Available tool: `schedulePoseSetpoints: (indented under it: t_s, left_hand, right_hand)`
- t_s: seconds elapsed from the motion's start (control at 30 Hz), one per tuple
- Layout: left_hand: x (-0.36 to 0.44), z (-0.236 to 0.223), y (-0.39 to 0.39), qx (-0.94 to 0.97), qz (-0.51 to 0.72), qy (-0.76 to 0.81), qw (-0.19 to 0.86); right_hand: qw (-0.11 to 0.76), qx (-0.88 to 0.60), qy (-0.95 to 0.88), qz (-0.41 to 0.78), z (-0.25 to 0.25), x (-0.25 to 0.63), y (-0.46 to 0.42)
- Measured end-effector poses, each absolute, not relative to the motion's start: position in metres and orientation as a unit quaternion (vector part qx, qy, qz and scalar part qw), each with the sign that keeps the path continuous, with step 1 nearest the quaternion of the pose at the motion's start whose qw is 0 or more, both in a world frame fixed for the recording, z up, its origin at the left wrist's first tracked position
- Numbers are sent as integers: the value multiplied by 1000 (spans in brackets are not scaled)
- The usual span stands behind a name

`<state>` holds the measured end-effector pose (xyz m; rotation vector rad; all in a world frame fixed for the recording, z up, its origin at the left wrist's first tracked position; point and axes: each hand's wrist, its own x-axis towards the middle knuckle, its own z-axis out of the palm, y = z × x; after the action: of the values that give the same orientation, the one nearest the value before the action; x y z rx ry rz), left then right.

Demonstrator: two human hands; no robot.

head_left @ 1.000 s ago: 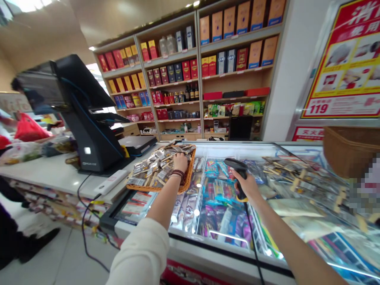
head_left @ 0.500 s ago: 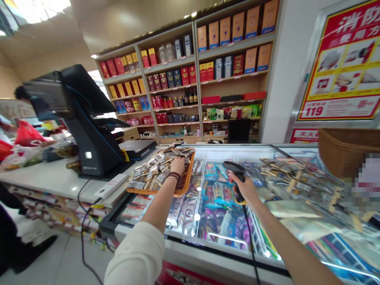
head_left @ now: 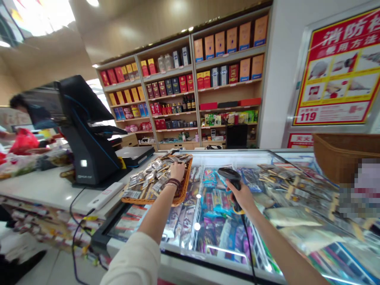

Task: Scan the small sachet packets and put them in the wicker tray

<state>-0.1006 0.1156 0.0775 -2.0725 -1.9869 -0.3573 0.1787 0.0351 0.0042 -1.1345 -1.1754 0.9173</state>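
Observation:
My left hand (head_left: 177,171), with beaded bracelets at the wrist, is down among small clear-and-silver packets (head_left: 151,176) in an orange wicker basket (head_left: 180,198). Its fingers curl downward near the basket's right side; the tips are hidden, so what they grip does not show. My right hand (head_left: 243,196) is wrapped round the handle of a black barcode scanner (head_left: 230,174), held above the glass-topped freezer (head_left: 237,152). From the handle a black cable (head_left: 247,241) hangs down over the freezer front. Colourful ice-cream packs (head_left: 218,201) show beneath the glass.
Left of the basket, a black checkout terminal (head_left: 95,142) stands on the white counter (head_left: 38,188) beside a flat scale (head_left: 135,154). More packets (head_left: 285,186) and a brown basket (head_left: 335,158) are at right. Boxed goods fill shelves (head_left: 194,89) behind. Another person (head_left: 18,102) is partly visible far left.
The camera view has shifted, so the shelves sit slightly lower and further left. Both hands stay in about the same places, and the scanner's head has turned a little.

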Motion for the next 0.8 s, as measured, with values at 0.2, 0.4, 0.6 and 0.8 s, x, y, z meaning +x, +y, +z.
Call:
schedulePoseSetpoints:
  t_s: [0.2, 0.4, 0.6, 0.8]
  left_hand:
    - [-115, 94, 100, -696, -179, -682, 138]
    - [-114, 67, 86, -696, -355, -620, -68]
    - [-113, 50, 92, -617, -427, -655, -90]
    - [-89, 48, 106, -517, -580, -583, -238]
  right_hand:
    - [582, -496, -518, 383, 6, 179, 33]
    - [592, -491, -485, 416, 9, 181, 32]
    - [609, -492, -456, 423, 6, 186, 33]
    - [605, -492, -454, 431, 3, 191, 32]
